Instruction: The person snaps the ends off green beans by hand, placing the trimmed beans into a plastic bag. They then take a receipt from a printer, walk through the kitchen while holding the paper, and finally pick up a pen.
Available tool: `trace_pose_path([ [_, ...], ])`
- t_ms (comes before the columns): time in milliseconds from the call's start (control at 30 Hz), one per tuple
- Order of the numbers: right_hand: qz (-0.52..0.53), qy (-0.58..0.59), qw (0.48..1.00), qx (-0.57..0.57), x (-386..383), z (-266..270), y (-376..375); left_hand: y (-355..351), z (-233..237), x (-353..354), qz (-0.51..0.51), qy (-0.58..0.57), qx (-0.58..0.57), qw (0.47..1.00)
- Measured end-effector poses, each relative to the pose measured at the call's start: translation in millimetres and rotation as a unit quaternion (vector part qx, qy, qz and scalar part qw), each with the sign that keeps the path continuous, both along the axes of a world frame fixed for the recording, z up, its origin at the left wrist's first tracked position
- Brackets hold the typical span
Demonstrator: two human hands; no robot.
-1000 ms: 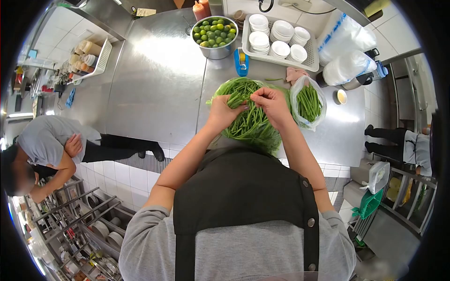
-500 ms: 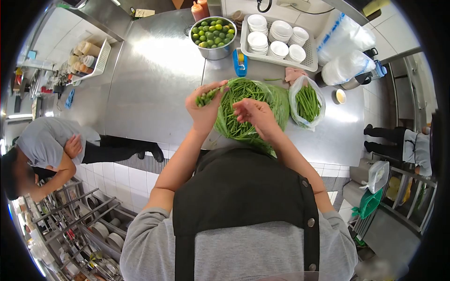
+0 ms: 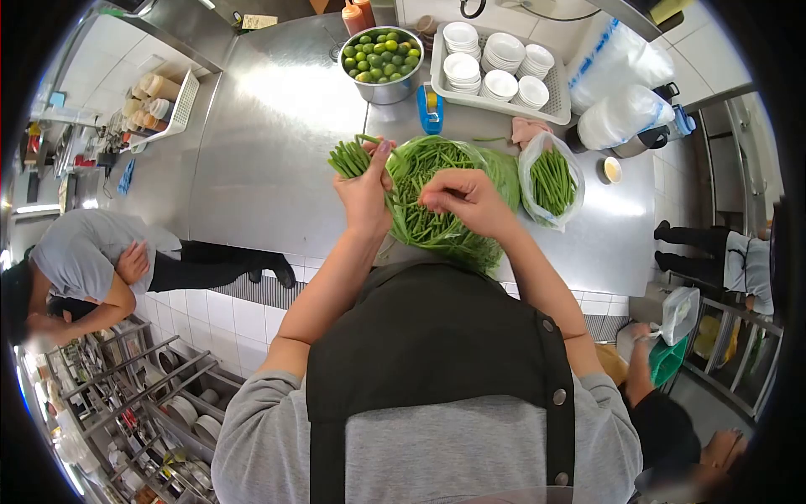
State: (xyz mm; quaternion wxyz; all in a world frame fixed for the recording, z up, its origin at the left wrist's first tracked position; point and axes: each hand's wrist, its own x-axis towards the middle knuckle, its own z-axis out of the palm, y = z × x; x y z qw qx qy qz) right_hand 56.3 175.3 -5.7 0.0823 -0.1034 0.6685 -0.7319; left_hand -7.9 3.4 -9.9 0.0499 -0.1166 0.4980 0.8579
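A bunch of green beans [image 3: 348, 159] is clasped in my left hand [image 3: 367, 192], its cut-looking ends fanning out to the left. Below and right of it lies a large open plastic bag [image 3: 501, 181] full of loose green beans [image 3: 430, 160]. My right hand [image 3: 470, 200] hangs over this bag with thumb and fingers pinched together; whether something small is between them I cannot make out. To the right stands a smaller clear bag [image 3: 574, 179] holding longer green beans [image 3: 550, 181].
Behind the beans are a metal pot [image 3: 389, 91] of limes, a blue tape dispenser [image 3: 430, 113] and a white crate [image 3: 554, 107] with stacked bowls. A small cup [image 3: 610, 171] sits at right. Co-workers stand at left [image 3: 109, 252] and lower right [image 3: 663, 420].
My left hand has turned, so the beans now point left. The right hand's fingers have closed into a pinch. Another person has come into view at lower right.
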Motion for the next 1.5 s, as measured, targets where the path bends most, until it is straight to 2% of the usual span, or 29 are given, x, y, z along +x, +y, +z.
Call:
trace_pose_path([
  [100, 0.080, -0.058, 0.995, 0.006, 1, 2, 9, -13, -10, -21, 0.004, -0.059, 0.045, 0.997],
  [167, 0.019, 0.022, 0.986, 0.162, -8, -13, 21, -27, -15, -30, -0.041, -0.059, 0.074, 0.995],
  [267, -0.032, 0.075, 0.928, 0.363, -16, -42, 37, -39, -19, -38, -0.077, -0.122, 0.124, 0.982],
  [300, -0.042, 0.083, 0.902, 0.422, -17, -48, 38, -38, -18, -36, -0.086, -0.116, 0.104, 0.984],
  [400, -0.049, 0.098, 0.893, 0.436, -17, -65, 29, -29, -14, -20, -0.114, -0.113, 0.038, 0.986],
  [500, -0.036, 0.087, 0.880, 0.466, -21, -70, 20, -24, -36, -10, -0.225, -0.131, -0.007, 0.966],
  [600, -0.067, 0.083, 0.909, 0.402, -23, -53, 19, -15, -43, -5, -0.313, -0.047, -0.181, 0.931],
  [700, -0.087, 0.076, 0.922, 0.369, -26, -37, 21, -7, -55, 1, -0.302, 0.008, -0.312, 0.901],
  [800, -0.134, 0.157, 0.902, 0.380, -23, -20, 21, 0, -54, -3, -0.295, 0.047, -0.303, 0.905],
  [900, -0.059, 0.066, 0.966, 0.242, -22, -15, 29, 1, -55, -8, -0.314, 0.075, -0.305, 0.896],
  [933, -0.065, 0.023, 0.985, 0.156, -21, -14, 29, 0, -55, -9, -0.323, 0.084, -0.307, 0.891],
  [1000, -0.075, -0.065, 0.995, -0.017, -18, -14, 29, -2, -47, -8, -0.320, 0.070, -0.286, 0.901],
  [1033, -0.067, -0.086, 0.994, 0.031, -19, -17, 33, -2, -42, -8, -0.318, 0.063, -0.275, 0.905],
  [1100, -0.055, -0.129, 0.982, 0.127, -20, -30, 41, -5, -38, -14, -0.277, 0.011, -0.105, 0.955],
  [1133, -0.029, -0.139, 0.977, 0.160, -17, -36, 40, -7, -37, -18, -0.253, -0.016, -0.017, 0.967],
  [1200, 0.024, -0.158, 0.961, 0.225, -12, -44, 33, -12, -40, -25, -0.228, -0.041, 0.079, 0.970],
  [1233, -0.010, -0.107, 0.969, 0.223, -7, -37, 23, -16, -41, -27, -0.214, -0.054, 0.127, 0.967],
  [1333, -0.086, 0.005, 0.971, 0.221, -2, -16, -6, -20, -40, -28, -0.210, -0.062, 0.160, 0.963],
  [1500, -0.128, 0.098, 0.960, 0.227, -12, -19, -19, -21, -38, -28, -0.191, -0.070, 0.174, 0.964],
])
